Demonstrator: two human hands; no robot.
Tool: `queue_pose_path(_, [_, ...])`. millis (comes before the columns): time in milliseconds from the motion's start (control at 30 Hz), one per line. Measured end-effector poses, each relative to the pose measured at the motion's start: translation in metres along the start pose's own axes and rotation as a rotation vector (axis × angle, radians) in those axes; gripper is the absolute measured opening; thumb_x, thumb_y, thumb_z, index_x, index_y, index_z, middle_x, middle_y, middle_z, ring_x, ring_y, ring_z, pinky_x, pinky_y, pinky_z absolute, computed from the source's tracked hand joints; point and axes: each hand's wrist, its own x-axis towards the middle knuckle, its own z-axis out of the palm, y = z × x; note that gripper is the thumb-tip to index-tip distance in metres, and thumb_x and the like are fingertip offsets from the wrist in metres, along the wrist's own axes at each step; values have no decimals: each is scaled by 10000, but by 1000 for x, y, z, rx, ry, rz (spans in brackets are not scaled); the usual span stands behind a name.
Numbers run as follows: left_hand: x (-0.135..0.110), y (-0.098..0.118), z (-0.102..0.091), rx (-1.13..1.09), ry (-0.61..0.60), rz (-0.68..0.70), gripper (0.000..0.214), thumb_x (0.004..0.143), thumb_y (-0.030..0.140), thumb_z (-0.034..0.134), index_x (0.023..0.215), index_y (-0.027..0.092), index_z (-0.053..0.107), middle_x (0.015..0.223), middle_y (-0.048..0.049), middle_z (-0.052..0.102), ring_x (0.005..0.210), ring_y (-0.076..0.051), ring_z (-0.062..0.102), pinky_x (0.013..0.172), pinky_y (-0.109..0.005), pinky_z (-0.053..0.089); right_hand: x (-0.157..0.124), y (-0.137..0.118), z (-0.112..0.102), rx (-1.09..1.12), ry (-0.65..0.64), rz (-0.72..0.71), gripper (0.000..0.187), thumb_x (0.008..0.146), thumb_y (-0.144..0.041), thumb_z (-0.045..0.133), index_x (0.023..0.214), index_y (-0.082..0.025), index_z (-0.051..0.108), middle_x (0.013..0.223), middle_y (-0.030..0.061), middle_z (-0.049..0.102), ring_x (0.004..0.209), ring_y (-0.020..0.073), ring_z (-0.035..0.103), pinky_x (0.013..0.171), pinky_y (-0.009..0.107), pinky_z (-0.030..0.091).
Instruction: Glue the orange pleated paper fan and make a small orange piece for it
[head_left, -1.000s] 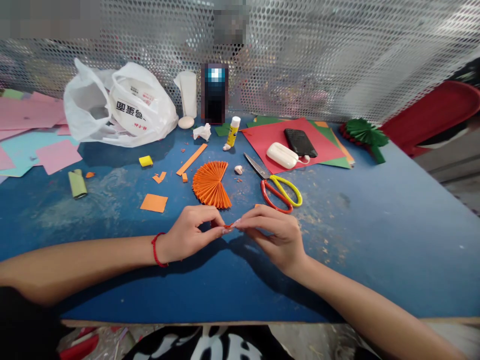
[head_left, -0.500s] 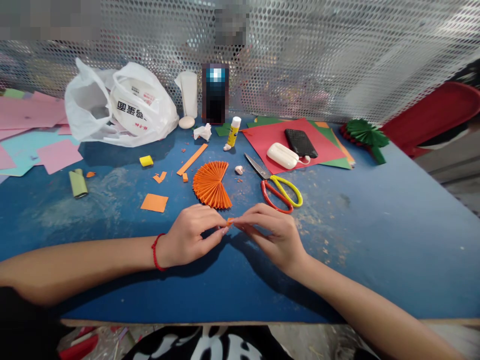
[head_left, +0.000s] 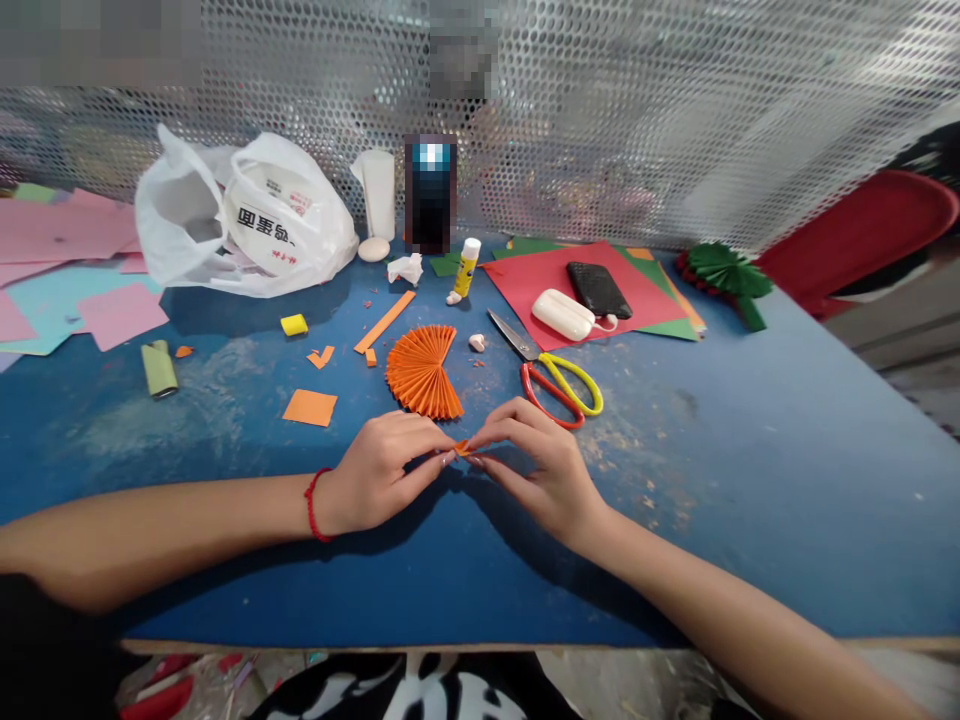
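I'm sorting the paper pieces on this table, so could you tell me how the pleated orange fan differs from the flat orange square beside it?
The orange fan is pleated and spread into a half-circle; the orange square lies flat and unfolded. The fan is larger and sits nearer the scissors; the square lies farther left. Both are orange paper, resting untouched on the blue table.

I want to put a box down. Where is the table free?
Free: the blue table right of the scissors, below the green fan; also the near edge under both forearms. Crowded: the middle around the orange fan, and the bag corner.

Paper fan (head_left: pixel 421 371) behind hands; scissors (head_left: pixel 553 373) right of fan; bag (head_left: pixel 247 215) far left.
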Motion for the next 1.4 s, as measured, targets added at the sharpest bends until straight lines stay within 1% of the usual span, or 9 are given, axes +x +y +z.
queue_pose_path(167, [1, 1, -1, -9, -17, 7, 163, 989, 204, 513, 1014, 143, 663, 893, -39, 701, 813, -150, 627, 760, -273, 457, 0, 0, 2, 69, -24, -13, 137, 918, -137, 622, 1016, -210, 684, 936, 37, 638, 824, 133, 620, 728, 259, 516])
queue_pose_path(333, [1, 0, -1, -27, -33, 13, 171, 999, 207, 497, 1028, 140, 652, 899, -42, 688, 824, -149, 616, 763, -267, 455, 2, 0, 4, 71, 5, -19, 101, 928, -148, 618, 979, -201, 686, 871, 34, 707, 797, 147, 659, 730, 286, 521])
queue_pose_path(500, [2, -1, -1, -50, -51, 2, 179, 1006, 214, 487, 1046, 142, 646, 912, -42, 681, 835, -146, 613, 767, -260, 452, 3, -1, 4, 50, 40, -3, 85, 911, -148, 640, 949, -201, 693, 863, 33, 730, 779, 153, 677, 715, 293, 527])
queue_pose_path(633, [2, 1, -2, -67, -74, -16, 182, 1007, 221, 485, 1087, 153, 634, 952, -42, 682, 868, -150, 617, 786, -266, 452, 4, -3, 1, 87, 45, 40, 70, 899, -161, 657, 908, -211, 705, 831, 24, 736, 754, 152, 677, 707, 295, 527])
queue_pose_path(867, [1, 2, -2, -22, -70, -32, 189, 1012, 219, 466, 1075, 155, 633, 956, -45, 677, 867, -156, 605, 790, -282, 444, 7, -1, -1, 186, 14, 138, 57, 888, -187, 673, 876, -214, 722, 818, 20, 731, 755, 153, 673, 701, 288, 524])
queue_pose_path(1000, [0, 2, -1, 40, -71, 1, 185, 1011, 210, 458, 1054, 153, 628, 919, -45, 674, 820, -161, 587, 761, -292, 431, 7, 0, 0, 205, -1, 122, 63, 892, -179, 667, 885, -211, 721, 817, 17, 724, 762, 149, 667, 705, 287, 524])
queue_pose_path(1167, [0, 3, -2, -4, -58, -19, 182, 1007, 216, 472, 1053, 159, 638, 932, -44, 686, 838, -158, 612, 777, -292, 441, 6, -3, 0, 187, 75, 67, 78, 859, -145, 694, 874, -211, 733, 831, 24, 723, 777, 145, 677, 711, 280, 547])
queue_pose_path(1300, [0, 3, -2, -41, -49, -44, 186, 1003, 224, 482, 1052, 159, 649, 943, -46, 691, 853, -158, 620, 789, -295, 446, 8, -6, -2, 172, 144, 84, 51, 834, -163, 722, 836, -213, 733, 791, 21, 728, 732, 146, 679, 667, 272, 562])
queue_pose_path(1400, [0, 3, -3, -51, -52, -56, 194, 1004, 229, 479, 1054, 156, 651, 944, -50, 691, 853, -160, 619, 790, -298, 447, 9, -8, -3, 166, 159, 109, 33, 827, -178, 725, 818, -210, 728, 771, 22, 736, 711, 152, 686, 650, 273, 575])
